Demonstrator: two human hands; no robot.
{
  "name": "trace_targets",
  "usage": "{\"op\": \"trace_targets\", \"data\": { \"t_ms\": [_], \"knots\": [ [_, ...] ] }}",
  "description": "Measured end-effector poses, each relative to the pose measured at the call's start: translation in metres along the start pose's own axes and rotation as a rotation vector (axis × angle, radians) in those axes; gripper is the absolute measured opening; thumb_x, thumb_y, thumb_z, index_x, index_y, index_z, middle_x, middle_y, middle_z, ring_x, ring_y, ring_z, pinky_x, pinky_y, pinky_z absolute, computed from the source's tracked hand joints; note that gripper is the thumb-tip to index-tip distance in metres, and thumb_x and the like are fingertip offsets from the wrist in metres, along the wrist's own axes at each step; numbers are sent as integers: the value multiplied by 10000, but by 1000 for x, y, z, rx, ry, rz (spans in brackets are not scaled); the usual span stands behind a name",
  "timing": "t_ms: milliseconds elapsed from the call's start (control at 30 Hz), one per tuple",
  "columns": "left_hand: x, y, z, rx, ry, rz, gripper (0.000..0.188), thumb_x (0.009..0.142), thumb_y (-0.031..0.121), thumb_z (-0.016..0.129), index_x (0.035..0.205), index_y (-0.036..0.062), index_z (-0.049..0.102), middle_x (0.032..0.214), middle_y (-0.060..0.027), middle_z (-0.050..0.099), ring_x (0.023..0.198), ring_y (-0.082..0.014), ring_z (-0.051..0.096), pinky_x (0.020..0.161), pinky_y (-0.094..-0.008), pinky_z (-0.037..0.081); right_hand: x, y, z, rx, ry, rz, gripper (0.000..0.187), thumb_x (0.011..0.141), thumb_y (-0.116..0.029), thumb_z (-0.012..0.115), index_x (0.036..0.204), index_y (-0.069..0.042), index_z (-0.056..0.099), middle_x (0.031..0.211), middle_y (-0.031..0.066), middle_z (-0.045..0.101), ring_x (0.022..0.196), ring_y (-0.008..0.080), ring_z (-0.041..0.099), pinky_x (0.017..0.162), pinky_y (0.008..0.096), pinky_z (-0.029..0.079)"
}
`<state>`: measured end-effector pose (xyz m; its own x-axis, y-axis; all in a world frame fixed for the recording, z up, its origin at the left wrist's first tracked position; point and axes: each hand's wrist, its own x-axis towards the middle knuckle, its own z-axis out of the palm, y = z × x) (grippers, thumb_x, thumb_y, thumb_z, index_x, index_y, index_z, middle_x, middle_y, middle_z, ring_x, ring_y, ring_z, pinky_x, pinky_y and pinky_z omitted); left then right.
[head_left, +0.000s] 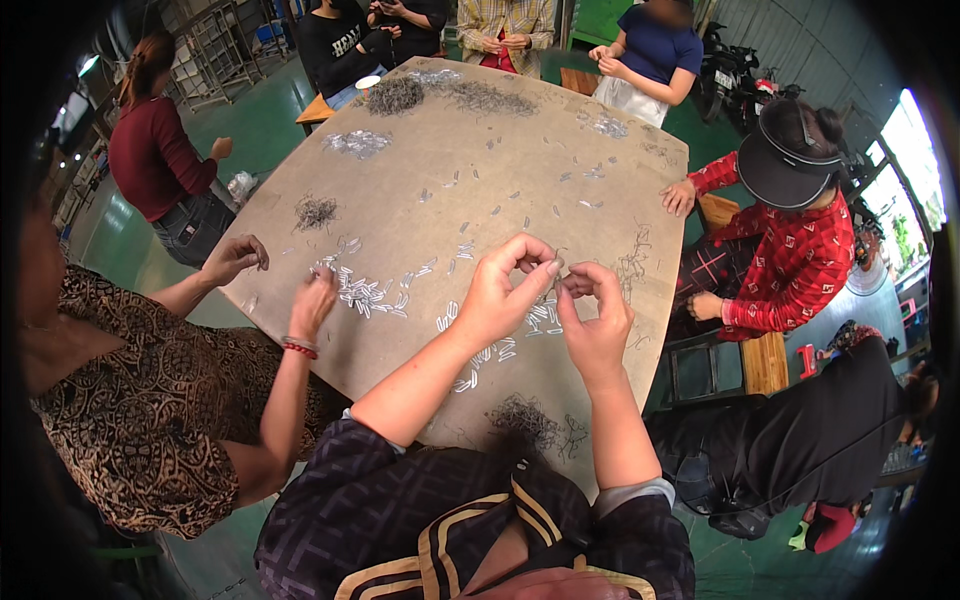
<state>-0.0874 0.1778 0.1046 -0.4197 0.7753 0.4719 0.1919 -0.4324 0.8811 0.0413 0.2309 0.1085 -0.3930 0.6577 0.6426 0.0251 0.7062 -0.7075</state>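
Observation:
Above the near part of the table, my left hand (508, 290) and my right hand (597, 320) come together with thumbs and forefingers pinched. A small dark wire piece (561, 256) shows between their fingertips; its exact shape is too small to make out. Beneath my hands lie loose shiny silver oblong metal pieces (487, 355), partly hidden by my left forearm and right hand. Closer to my body is a tangled heap of thin dark wire pieces (525, 418). More dark wire pieces (636, 262) are scattered to the right of my right hand.
The broad brown table (400, 215) carries other heaps of silver pieces (365, 290) and dark wires (397, 95). At my left, a co-worker's hand (316, 300) is over the silver pieces. Another person's hand (679, 197) rests on the right edge. Several people stand at the far side.

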Motion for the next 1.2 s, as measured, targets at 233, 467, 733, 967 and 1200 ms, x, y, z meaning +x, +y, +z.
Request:
{"op": "trace_targets", "data": {
  "t_ms": [233,467,733,967,1200],
  "knots": [
    [-6,1,8,-305,3,-110,65,893,65,567,904,8,539,852,-51,625,814,-109,584,729,-252,466,-6,19,-1,128,58,-37,285,724,75,661,985,-10,586,793,98,642,692,183,641,648,280,508],
    [-20,13,18,-172,-74,-21,39,908,34,529,935,23,502,916,-84,632,819,-93,546,714,-239,437,-82,168,-28,-461,-218,179,127,778,-62,649,891,-11,679,779,154,581,714,311,578,657,380,473],
    [-50,30,32,-81,-29,6,55,904,48,548,942,25,517,909,-65,624,775,-69,522,673,-224,432,-167,211,-33,-573,-328,39,83,729,-58,684,802,-21,666,781,137,555,791,313,560,720,404,457],
    [-66,41,40,-79,-22,-1,63,907,66,555,935,21,522,896,-60,619,824,-92,558,714,-236,445,-178,219,-47,-703,-461,-48,127,740,-107,677,766,-32,578,782,128,538,802,311,552,726,405,455],
    [-67,41,37,-73,1,-8,67,891,63,566,902,5,533,843,-44,617,810,-110,592,743,-259,469,-180,227,-46,-798,-462,-131,73,787,-80,609,791,-22,565,828,136,531,829,311,550,727,408,465]
  ]
}}
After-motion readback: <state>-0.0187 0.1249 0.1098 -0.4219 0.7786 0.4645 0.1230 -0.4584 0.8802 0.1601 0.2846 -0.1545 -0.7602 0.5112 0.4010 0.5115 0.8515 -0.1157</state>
